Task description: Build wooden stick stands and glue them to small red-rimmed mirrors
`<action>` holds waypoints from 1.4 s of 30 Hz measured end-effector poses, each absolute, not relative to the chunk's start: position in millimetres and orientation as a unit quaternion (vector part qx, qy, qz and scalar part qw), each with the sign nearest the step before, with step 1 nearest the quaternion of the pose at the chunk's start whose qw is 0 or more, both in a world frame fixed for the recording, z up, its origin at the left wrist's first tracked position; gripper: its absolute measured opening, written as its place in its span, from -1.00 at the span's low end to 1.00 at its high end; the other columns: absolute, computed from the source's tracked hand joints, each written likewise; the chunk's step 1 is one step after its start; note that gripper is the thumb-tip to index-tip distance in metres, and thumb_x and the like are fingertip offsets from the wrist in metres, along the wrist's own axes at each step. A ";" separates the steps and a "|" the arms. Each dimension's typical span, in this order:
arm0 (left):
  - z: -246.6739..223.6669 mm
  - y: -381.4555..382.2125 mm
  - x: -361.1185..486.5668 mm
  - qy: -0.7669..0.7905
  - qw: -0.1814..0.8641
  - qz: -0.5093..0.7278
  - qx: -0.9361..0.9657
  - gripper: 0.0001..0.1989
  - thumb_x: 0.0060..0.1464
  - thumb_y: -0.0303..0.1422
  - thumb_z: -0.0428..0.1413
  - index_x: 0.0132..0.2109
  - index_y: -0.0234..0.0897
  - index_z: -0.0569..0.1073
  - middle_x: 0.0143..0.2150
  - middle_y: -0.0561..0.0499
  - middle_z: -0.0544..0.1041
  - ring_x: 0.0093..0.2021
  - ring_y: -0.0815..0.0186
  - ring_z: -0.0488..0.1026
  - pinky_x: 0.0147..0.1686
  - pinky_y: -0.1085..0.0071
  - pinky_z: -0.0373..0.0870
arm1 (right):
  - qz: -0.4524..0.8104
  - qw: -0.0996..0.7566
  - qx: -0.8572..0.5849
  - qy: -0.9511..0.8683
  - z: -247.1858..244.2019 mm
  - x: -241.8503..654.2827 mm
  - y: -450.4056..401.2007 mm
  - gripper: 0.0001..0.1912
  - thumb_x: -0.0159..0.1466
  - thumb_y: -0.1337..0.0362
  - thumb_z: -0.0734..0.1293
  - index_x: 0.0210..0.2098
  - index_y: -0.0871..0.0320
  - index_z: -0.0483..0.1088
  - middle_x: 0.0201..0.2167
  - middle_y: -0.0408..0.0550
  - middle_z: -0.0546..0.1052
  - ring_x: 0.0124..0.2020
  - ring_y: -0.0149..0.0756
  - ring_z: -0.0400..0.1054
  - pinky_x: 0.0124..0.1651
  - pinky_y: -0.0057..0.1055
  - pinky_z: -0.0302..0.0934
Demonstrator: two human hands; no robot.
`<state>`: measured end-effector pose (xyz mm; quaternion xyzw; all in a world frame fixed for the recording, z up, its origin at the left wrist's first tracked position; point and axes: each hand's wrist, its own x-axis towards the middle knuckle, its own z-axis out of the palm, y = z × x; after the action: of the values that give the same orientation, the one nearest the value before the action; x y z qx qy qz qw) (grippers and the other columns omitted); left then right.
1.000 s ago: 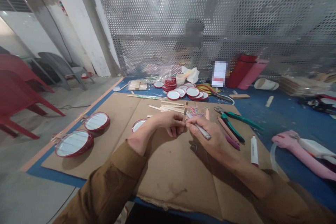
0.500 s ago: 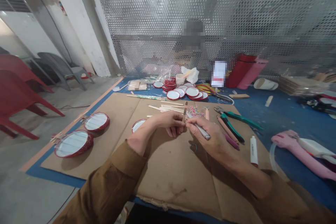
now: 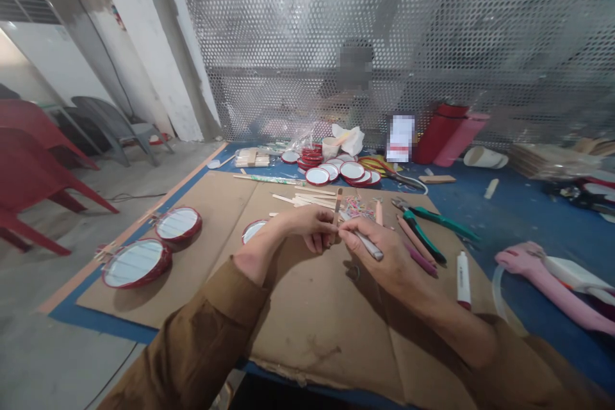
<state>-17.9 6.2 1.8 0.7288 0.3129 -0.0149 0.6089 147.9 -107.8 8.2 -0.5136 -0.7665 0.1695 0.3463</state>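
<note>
One flat, brown wooden stick (image 3: 339,197) is pinched by the left hand (image 3: 313,225), probably to steady it beside the right hand (image 3: 384,251), which clasps a slim, grey-handled tool (image 3: 369,246). Small multicoloured bands (image 3: 358,207) lie just beyond the grip, seemingly for easy reach. The stick's long axis runs nearly upright, its rounded end pointing up and forward from the pinch.

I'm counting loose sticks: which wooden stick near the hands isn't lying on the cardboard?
The stick pinched in the left hand; the other sticks, just beyond that hand, lie loosely grouped on the cardboard.
</note>
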 end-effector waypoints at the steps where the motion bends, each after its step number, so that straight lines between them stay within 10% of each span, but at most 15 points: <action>1: 1.7 6.1 -18.0 0.315 0.606 -0.014 0.730 -0.82 0.17 -0.26 0.06 -0.30 -0.29 0.32 -0.50 0.11 0.46 -0.54 0.42 0.48 -0.43 0.44 0.47 | 0.171 0.343 -0.515 -0.767 9.2 147.5 -108.4 -0.77 0.37 0.16 0.17 -0.24 0.08 0.42 -0.35 -0.12 0.53 -0.33 -0.29 0.38 -0.22 -0.38 0.22; 42: -14.8 16.0 -17.4 0.261 0.638 0.010 0.724 -0.73 0.09 -0.15 0.13 -0.30 -0.28 0.37 -0.51 0.11 0.46 -0.53 0.40 0.48 -0.49 0.45 0.46 | 0.164 0.361 -0.509 -0.764 4.5 147.8 -105.7 -0.79 0.37 0.16 0.18 -0.25 0.09 0.40 -0.34 -0.14 0.54 -0.29 -0.29 0.40 -0.15 -0.38 0.23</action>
<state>-17.4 16.0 -14.8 0.7241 0.2615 0.0096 0.6381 147.8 -105.7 4.5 -0.5088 -0.7644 0.1637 0.3606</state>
